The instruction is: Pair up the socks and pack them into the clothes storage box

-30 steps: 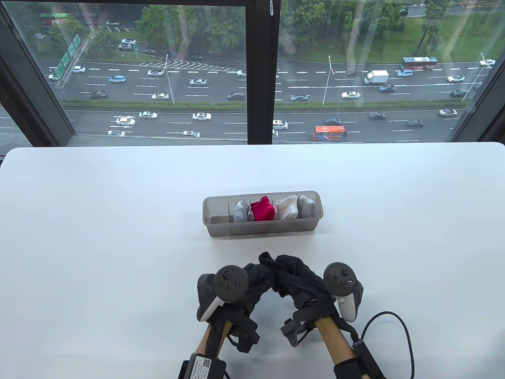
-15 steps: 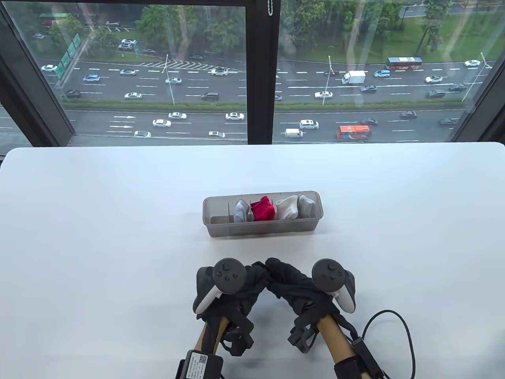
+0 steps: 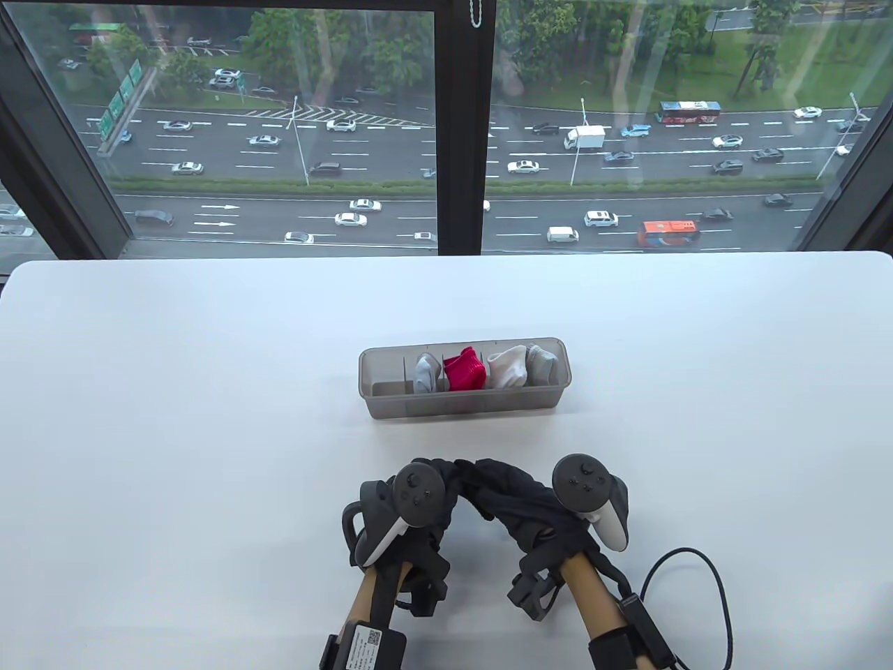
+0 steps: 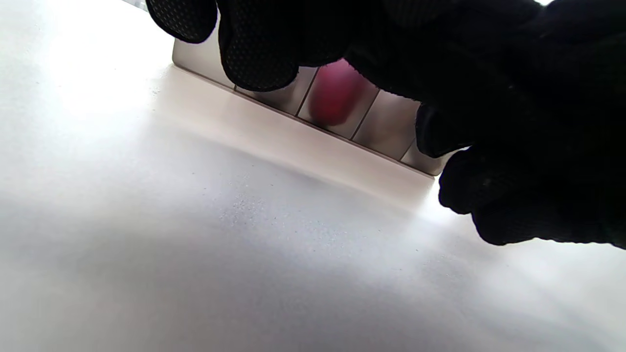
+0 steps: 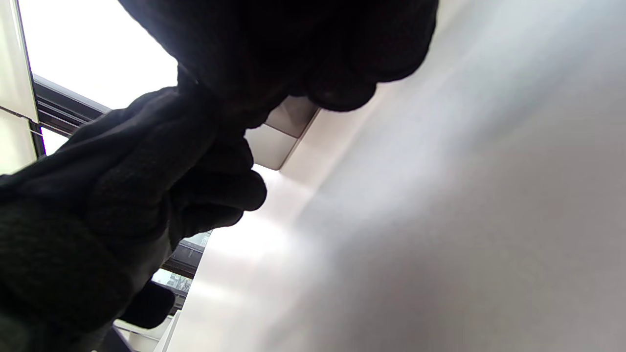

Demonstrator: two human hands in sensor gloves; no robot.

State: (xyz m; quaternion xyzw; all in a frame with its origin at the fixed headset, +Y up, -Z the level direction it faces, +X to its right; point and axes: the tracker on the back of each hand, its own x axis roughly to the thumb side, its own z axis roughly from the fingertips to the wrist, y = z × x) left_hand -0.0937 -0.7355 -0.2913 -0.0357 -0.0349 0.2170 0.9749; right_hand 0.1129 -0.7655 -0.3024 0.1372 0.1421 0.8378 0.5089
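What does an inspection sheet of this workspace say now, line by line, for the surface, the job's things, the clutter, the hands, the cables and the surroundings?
Surface: white matte table, bare where visible.
Job's things: grey translucent plastic storage box with dividers holds a light grey sock bundle, a red sock bundle, a white sock bundle and a grey sock bundle; leftmost compartment empty. Dark charcoal sock bundle is held between both hands.
Clutter: nothing seen.
Hands: left hand and right hand both grip the dark socks.
Cables: black cable loops on the table beside the right wrist.
Surroundings: large window overlooking a road with traffic.
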